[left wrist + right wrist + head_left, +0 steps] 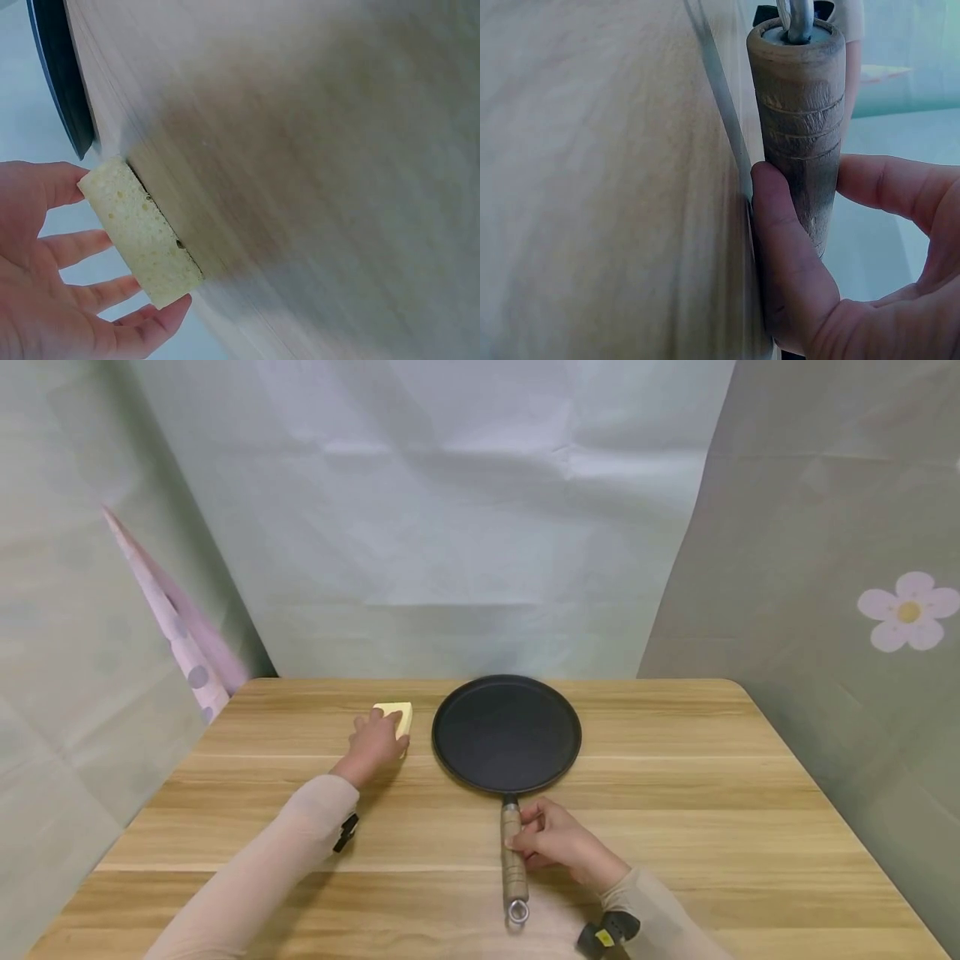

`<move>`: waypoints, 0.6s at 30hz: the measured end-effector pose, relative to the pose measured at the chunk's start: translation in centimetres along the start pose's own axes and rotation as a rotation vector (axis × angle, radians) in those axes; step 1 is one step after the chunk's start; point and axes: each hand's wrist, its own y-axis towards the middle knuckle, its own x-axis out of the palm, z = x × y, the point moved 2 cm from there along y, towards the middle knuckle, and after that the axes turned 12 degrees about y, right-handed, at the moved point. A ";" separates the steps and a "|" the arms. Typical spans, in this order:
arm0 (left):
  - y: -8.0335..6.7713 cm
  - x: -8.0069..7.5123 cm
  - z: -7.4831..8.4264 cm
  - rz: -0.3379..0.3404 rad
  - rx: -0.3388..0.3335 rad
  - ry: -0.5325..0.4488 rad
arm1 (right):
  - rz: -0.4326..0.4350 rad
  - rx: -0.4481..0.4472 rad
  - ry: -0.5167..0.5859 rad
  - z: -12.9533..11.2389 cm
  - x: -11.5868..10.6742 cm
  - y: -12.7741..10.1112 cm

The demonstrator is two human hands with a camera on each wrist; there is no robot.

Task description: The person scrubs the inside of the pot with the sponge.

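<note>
A pale yellow sponge (405,717) lies on the table left of a round black flat pan (507,735). My left hand (375,742) reaches over the sponge and grips it. In the left wrist view, the thumb and fingers span the porous sponge (141,232), whose lower edge is right at the tabletop. My right hand (558,843) pinches the pan's wooden handle (514,868) about midway along. The right wrist view shows the thumb and fingers on opposite sides of the handle (802,112). A metal hanging ring (517,910) ends the handle, which points toward me.
The wooden table (675,793) spreads to both sides and ends at a back edge just behind the pan. Pale curtain-like sheets (465,527) hang around it, with a pink dotted fold (187,635) at left. Dark straps circle both wrists.
</note>
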 end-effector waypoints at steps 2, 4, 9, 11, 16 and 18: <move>0.0 0.1 0.0 -0.010 -0.002 0.008 | 0.000 0.000 0.002 0.0 0.0 0.0; -0.1 0.1 0.1 -0.018 -0.004 0.021 | -0.002 0.002 0.004 0.1 0.0 0.1; -0.3 0.2 0.2 -0.038 -0.007 0.039 | -0.014 0.007 -0.016 0.3 -0.1 0.2; -0.3 0.2 0.3 -0.046 -0.005 0.039 | -0.027 0.007 -0.027 0.3 -0.1 0.2; -0.5 0.0 0.6 -0.061 0.002 0.035 | -0.065 0.001 -0.050 0.1 -0.3 -0.1; -0.7 -0.2 0.7 -0.060 0.006 0.039 | -0.081 0.001 -0.068 -0.1 -0.4 -0.2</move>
